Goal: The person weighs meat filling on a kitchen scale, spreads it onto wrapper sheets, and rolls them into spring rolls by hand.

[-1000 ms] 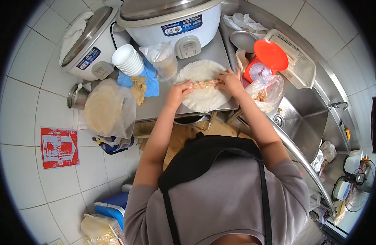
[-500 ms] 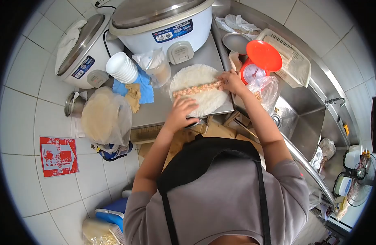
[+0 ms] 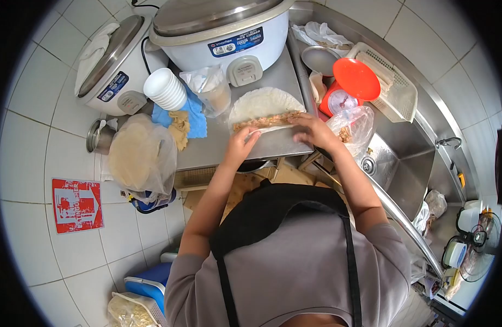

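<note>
A round, pale, thin wrapper (image 3: 267, 99) lies on the steel table, with a line of chopped pinkish filling (image 3: 264, 121) running across it. The wrapper's near edge is lifted and folded up against the filling. My left hand (image 3: 241, 146) is closed on that edge at the left, thumb and fingertips pinched together. At the right end my right hand (image 3: 314, 132) has its fingertips at the folded edge and the end of the filling. The right hand's fingers are curled and slightly blurred.
A large rice cooker (image 3: 223, 38) stands behind the wrapper, with stacked white bowls (image 3: 165, 90) and a plastic bag (image 3: 208, 90) to the left. More wrappers (image 3: 134, 152) sit in plastic at far left. A red scale (image 3: 341, 101) and bagged filling (image 3: 351, 131) are right, beside the sink (image 3: 403, 163).
The wrapper's near half, flat before, is now raised and folded toward the filling. My left hand has gone from spread fingers to a pinch; my right hand has moved nearer my body.
</note>
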The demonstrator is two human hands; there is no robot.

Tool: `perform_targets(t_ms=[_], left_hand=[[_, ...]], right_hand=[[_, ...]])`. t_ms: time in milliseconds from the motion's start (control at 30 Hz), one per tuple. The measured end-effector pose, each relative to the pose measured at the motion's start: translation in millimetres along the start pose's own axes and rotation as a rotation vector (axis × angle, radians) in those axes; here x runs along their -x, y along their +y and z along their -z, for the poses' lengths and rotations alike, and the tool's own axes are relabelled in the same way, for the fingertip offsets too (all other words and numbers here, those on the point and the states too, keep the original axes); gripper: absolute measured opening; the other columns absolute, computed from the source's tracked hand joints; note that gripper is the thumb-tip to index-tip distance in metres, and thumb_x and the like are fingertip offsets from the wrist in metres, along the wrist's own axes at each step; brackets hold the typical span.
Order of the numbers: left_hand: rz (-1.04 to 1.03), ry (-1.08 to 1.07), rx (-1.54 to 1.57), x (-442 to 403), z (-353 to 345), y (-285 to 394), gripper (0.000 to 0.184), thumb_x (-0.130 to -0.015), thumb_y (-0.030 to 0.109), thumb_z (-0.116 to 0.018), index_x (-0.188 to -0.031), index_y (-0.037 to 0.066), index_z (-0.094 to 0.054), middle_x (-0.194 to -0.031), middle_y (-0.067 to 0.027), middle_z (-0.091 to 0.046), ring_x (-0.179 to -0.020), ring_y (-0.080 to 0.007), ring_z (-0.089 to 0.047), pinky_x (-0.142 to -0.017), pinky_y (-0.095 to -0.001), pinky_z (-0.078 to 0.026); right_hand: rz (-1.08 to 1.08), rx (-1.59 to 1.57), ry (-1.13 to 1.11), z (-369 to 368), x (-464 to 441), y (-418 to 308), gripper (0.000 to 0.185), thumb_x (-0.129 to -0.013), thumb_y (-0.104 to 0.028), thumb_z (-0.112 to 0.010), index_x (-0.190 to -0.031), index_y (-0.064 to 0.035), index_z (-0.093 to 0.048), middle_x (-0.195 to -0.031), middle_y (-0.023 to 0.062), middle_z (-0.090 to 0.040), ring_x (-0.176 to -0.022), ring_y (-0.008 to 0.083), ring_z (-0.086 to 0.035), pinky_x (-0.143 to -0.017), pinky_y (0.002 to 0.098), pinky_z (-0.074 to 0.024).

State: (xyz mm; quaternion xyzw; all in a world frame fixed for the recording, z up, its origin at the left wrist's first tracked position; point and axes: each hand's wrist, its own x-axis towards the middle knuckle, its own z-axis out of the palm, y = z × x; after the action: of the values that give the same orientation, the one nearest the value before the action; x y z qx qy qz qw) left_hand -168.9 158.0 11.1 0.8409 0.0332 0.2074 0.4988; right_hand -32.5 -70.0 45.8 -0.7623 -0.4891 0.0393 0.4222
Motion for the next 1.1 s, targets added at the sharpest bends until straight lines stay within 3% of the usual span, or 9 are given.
perform_targets(t_ms=[33,67,300,500,667,767,900,1000,1100], left_hand=[[-0.050,-0.029,-0.057,-2.9,1.1,-1.8,0.015,-0.079,0.014,-0.066,-0.089,0.003,-0.065,-0.085,-0.0108,-0.066,-0.076,-0.0267,-0.063,-0.065,-0.0318,-0.049],[-0.099,-0.057,-0.114,-5.9,4.0,-3.6,0.014,-0.079,0.013,-0.066,-0.088,0.003,-0.065,-0.083,-0.0108,-0.066,-0.075,-0.0264,-0.063,-0.065,-0.0321,-0.049],[-0.150,-0.360,-0.258,1.9,28.1,9.5,0.013,-0.079,0.015,-0.066,-0.083,0.003,-0.064,-0.080,-0.0097,-0.066,-0.071,-0.0248,-0.062,-0.064,-0.0305,-0.047],[0.037,-0.288,-0.181,-31.8,43.8,12.4,0.016,-0.080,0.016,-0.065,-0.085,0.002,-0.061,-0.077,-0.0129,-0.063,-0.068,-0.0225,-0.060,-0.064,-0.0305,-0.046],[-0.051,-0.158,-0.395,-79.8,38.2,-8.1,0.017,-0.079,0.014,-0.064,-0.089,0.001,-0.061,-0.079,-0.0181,-0.063,-0.076,-0.0312,-0.061,-0.068,-0.0368,-0.047],[-0.048,-0.161,-0.477,-96.2,30.4,-31.5,0.017,-0.078,0.013,-0.063,-0.090,0.001,-0.060,-0.084,-0.0195,-0.063,-0.081,-0.0353,-0.061,-0.071,-0.0406,-0.047],[0.078,-0.237,-0.526,-103.5,24.8,-38.0,0.019,-0.076,0.013,-0.064,-0.090,0.001,-0.060,-0.091,-0.0194,-0.063,-0.086,-0.0350,-0.060,-0.075,-0.0413,-0.047],[0.013,-0.193,-0.424,-106.3,20.4,-50.9,0.024,-0.077,0.016,-0.065,-0.097,0.002,-0.061,-0.089,-0.0163,-0.065,-0.084,-0.0293,-0.063,-0.075,-0.0366,-0.048],[0.113,-0.312,-0.207,-115.7,16.9,-57.4,0.029,-0.081,0.019,-0.064,-0.104,0.002,-0.061,-0.091,-0.0117,-0.066,-0.084,-0.0197,-0.063,-0.076,-0.0315,-0.048]], right_hand=[[0.027,0.056,0.014,-3.1,0.8,1.5,0.025,-0.069,-0.007,-0.069,-0.093,-0.0034,-0.064,-0.097,0.0117,-0.063,-0.097,0.0331,-0.056,-0.078,0.0355,-0.0478],[-0.107,0.116,0.011,-1.3,2.5,3.8,0.015,-0.073,0.001,-0.059,-0.087,-0.0025,-0.063,-0.092,0.0130,-0.063,-0.092,0.0330,-0.058,-0.073,0.0364,-0.0485],[-0.054,-0.003,-0.097,3.0,6.2,9.7,0.010,-0.074,0.002,-0.058,-0.083,-0.0008,-0.062,-0.080,0.0149,-0.063,-0.074,0.0325,-0.061,-0.068,0.0355,-0.0478],[-0.152,-0.007,-0.020,9.6,-26.3,2.3,0.011,-0.076,-0.004,-0.061,-0.086,-0.0003,-0.063,-0.082,0.0163,-0.063,-0.077,0.0322,-0.061,-0.069,0.0355,-0.0473],[-0.033,0.205,0.147,-17.1,-65.0,42.1,0.020,-0.075,0.001,-0.055,-0.093,-0.0005,-0.063,-0.087,0.0165,-0.062,-0.084,0.0339,-0.060,-0.076,0.0388,-0.0471],[-0.017,0.275,0.342,-31.9,-71.1,13.2,0.029,-0.071,0.004,-0.051,-0.098,-0.0003,-0.061,-0.095,0.0156,-0.061,-0.090,0.0346,-0.058,-0.081,0.0406,-0.0459],[0.053,0.188,-0.020,-76.1,-68.1,-3.7,0.024,-0.073,-0.001,-0.053,-0.097,0.0010,-0.060,-0.096,0.0167,-0.059,-0.089,0.0345,-0.057,-0.080,0.0400,-0.0462],[0.019,0.212,-0.053,-105.5,-66.9,-10.3,0.019,-0.076,-0.008,-0.054,-0.092,-0.0016,-0.062,-0.092,0.0138,-0.059,-0.093,0.0318,-0.056,-0.081,0.0398,-0.0459],[-0.027,0.258,-0.086,-117.3,-68.5,-9.4,0.019,-0.079,-0.014,-0.054,-0.092,-0.0025,-0.062,-0.094,0.0128,-0.059,-0.095,0.0308,-0.055,-0.081,0.0404,-0.0459]])
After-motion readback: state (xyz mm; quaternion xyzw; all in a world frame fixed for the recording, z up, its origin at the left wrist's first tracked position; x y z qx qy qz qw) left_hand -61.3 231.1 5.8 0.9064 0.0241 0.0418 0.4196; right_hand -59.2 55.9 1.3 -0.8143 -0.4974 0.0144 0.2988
